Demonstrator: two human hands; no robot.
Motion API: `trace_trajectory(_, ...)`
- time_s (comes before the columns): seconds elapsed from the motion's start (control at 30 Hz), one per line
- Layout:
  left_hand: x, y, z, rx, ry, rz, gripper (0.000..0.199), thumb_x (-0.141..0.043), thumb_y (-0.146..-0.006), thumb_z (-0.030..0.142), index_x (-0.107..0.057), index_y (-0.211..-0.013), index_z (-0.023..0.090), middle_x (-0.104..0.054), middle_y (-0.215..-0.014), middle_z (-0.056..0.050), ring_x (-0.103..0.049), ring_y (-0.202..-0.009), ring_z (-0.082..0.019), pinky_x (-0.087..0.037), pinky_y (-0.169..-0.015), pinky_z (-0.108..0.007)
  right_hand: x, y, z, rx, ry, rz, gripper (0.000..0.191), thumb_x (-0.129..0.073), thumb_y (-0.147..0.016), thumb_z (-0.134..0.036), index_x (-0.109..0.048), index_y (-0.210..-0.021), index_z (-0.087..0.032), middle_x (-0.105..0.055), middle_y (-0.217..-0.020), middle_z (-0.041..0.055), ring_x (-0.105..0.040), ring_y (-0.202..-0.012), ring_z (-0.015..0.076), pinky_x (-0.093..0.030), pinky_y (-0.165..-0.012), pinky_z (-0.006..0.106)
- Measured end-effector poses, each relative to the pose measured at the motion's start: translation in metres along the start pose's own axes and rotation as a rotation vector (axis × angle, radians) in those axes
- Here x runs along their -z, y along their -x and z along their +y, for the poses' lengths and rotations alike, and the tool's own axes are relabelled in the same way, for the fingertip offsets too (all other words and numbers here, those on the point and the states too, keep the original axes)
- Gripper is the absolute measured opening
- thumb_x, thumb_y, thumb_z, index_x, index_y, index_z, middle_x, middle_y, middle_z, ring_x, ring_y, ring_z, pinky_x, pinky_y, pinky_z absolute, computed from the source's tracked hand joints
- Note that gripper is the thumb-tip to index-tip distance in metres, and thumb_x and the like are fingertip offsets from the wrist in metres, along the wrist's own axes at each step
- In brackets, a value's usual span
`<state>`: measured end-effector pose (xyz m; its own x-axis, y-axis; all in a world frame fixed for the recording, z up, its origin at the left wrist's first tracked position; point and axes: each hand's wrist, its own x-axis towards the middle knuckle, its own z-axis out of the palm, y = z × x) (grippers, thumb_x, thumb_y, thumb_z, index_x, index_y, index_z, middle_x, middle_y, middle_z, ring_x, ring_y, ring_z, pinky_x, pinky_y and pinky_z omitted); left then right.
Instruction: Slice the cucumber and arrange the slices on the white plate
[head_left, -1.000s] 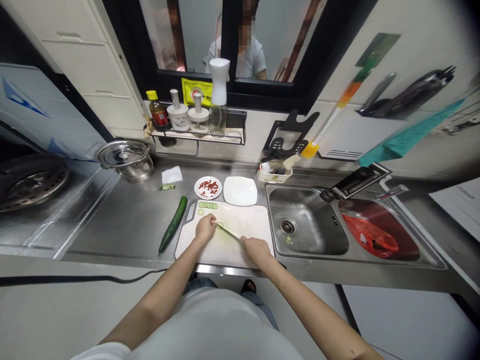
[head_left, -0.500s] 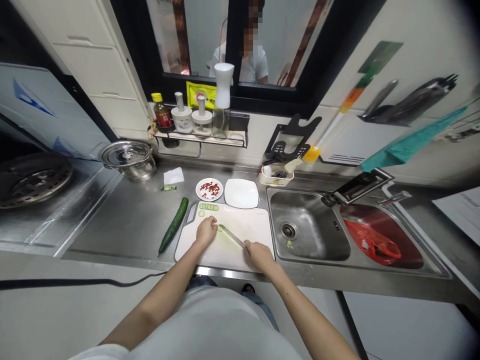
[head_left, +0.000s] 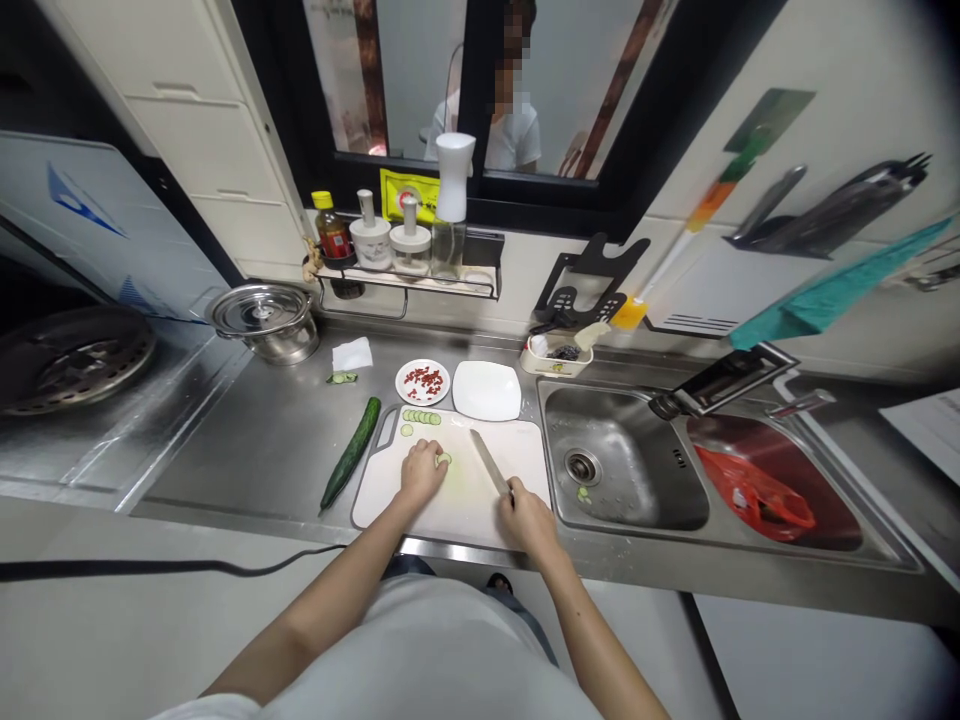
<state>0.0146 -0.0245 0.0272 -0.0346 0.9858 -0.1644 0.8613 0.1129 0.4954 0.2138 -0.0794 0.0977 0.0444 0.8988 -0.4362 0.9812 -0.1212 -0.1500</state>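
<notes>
My right hand [head_left: 528,513] is wrapped round the handle of a kitchen knife [head_left: 489,462], its blade slanting up and left over the white cutting board [head_left: 397,505]. On the board, my left hand [head_left: 422,470] has its fingers curled at a pale green cucumber slice [head_left: 445,459], partly hidden by the fingertips. A short row of cucumber slices [head_left: 421,417] lies near the board's top left corner, with a single slice [head_left: 406,431] just below. Left of the board rests a whole cucumber [head_left: 351,455].
Behind the board stand a plate of chopped red pieces [head_left: 423,394] and a white square plate [head_left: 486,391]. A double sink [head_left: 622,450] is on the right, a red bag [head_left: 757,495] in its far basin. A steel pot [head_left: 266,320] stands at the back left, below a condiment rack [head_left: 409,280].
The knife has swung away to the right, off the slice, and its blade points more upward. My left hand has shifted slightly right, fingers now at the slice.
</notes>
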Motion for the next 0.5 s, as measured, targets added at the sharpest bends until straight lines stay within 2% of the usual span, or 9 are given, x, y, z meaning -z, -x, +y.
trace_trajectory(0.1,0.000,-0.003,0.003,0.053,0.021,-0.032,0.014,-0.055,-0.084,0.027,-0.061,-0.095,0.021,-0.060,-0.101,-0.006,-0.055,-0.099,-0.021,-0.040,-0.088,-0.031,0.001,0.000,0.002,0.005,-0.027,-0.030,0.030,-0.034,-0.094,-0.028,-0.052,-0.116,-0.021,-0.070,-0.098,0.0082,-0.064,-0.088,0.0185,-0.034,-0.065,0.025)
trace_trajectory(0.23,0.000,-0.005,0.005,0.055,0.042,-0.026,0.021,-0.055,-0.082,0.024,-0.060,-0.103,0.020,-0.061,-0.103,-0.006,-0.055,-0.101,-0.021,-0.040,-0.088,-0.030,0.003,0.000,0.008,0.055,-0.104,-0.093,0.037,-0.039,-0.092,-0.031,-0.049,-0.127,-0.023,-0.069,-0.107,0.0077,-0.063,-0.096,0.0194,-0.036,-0.070,0.024)
trace_trajectory(0.37,0.000,-0.005,0.005,0.048,0.012,-0.037,0.020,-0.055,-0.082,0.027,-0.060,-0.099,0.018,-0.059,-0.103,-0.009,-0.055,-0.100,-0.022,-0.040,-0.088,-0.031,0.006,0.002,0.016,0.122,-0.204,-0.176,0.053,-0.038,-0.093,-0.031,-0.031,-0.145,-0.024,-0.064,-0.122,0.0085,-0.060,-0.108,0.0189,-0.038,-0.078,0.023)
trace_trajectory(0.5,-0.001,-0.005,0.006,0.043,-0.006,-0.028,0.016,-0.056,-0.081,0.026,-0.059,-0.095,0.019,-0.059,-0.102,-0.008,-0.055,-0.099,-0.022,-0.040,-0.085,-0.030,0.008,0.005,0.019,0.096,-0.157,-0.178,0.059,-0.034,-0.096,-0.034,-0.018,-0.152,-0.021,-0.061,-0.127,0.0120,-0.058,-0.112,0.0213,-0.039,-0.083,0.026)
